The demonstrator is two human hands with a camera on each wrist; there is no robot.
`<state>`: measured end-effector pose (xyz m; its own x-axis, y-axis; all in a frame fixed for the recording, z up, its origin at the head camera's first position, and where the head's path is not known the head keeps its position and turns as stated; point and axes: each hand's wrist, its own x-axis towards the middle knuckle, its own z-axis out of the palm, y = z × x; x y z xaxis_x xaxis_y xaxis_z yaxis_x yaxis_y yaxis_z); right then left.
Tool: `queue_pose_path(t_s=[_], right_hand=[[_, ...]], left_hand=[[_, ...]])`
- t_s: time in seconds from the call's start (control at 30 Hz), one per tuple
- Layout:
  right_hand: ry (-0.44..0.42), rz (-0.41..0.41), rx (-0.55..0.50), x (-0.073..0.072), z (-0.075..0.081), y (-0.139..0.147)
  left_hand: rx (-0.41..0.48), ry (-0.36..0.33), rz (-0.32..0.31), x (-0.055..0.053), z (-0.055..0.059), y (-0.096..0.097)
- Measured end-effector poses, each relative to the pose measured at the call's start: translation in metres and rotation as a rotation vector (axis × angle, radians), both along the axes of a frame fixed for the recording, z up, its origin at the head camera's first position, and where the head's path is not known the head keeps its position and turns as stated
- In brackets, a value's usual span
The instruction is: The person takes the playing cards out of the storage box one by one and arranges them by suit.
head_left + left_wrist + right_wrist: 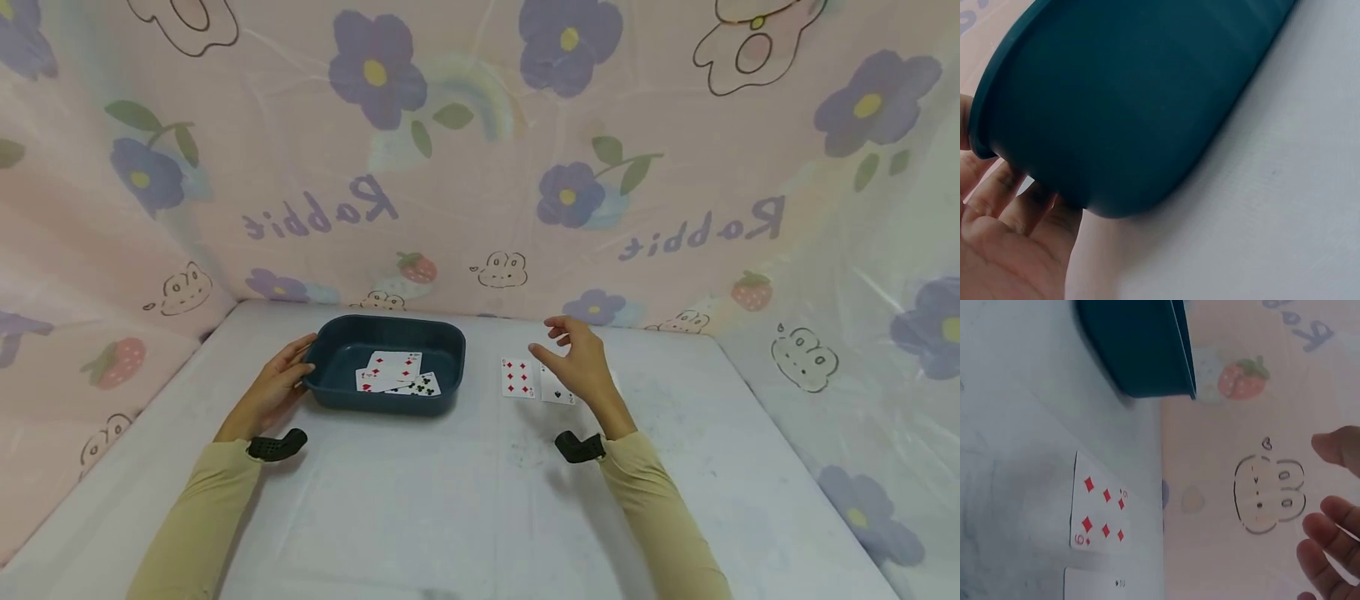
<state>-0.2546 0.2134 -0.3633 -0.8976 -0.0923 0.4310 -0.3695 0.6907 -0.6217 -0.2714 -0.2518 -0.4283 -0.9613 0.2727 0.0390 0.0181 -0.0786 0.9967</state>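
My left hand (272, 392) holds the left end of a dark teal plastic basin (382, 403), its thumb over the rim and its fingers against the outer wall, as the left wrist view shows. Several playing cards (396, 365) lie face up in an overlapping pile inside the basin. My right hand (581, 358) hovers above the table with thumb and fingers spread, holding nothing. Below and left of it lies a six of diamonds (517, 378). Beside that is a two of spades (557, 388), partly covered from view by the hand. Another white card edge (616, 381) peeks out behind the right wrist.
A white cloth (405, 508) covers the table. Patterned curtains (465, 167) with flowers and rabbits rise at the back and both sides. The basin stands left of the loose cards, with a gap between them.
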Motion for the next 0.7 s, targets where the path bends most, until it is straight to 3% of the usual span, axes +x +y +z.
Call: queue_pose_path(t_s=[0.37, 0.53, 0.7], right_hand=[[0.075, 0.229, 0.118, -0.012, 0.016, -0.049], [0.103, 0.284, 0.169, -0.017, 0.022, -0.066], [0.133, 0.311, 0.305, -0.021, 0.023, -0.079]], left_hand=[[0.007, -0.005, -0.006, 0.002, 0.0, -0.001], [0.018, 0.001, -0.01, 0.001, 0.0, 0.0], [0.03, -0.003, -0.003, 0.001, 0.001, 0.001]])
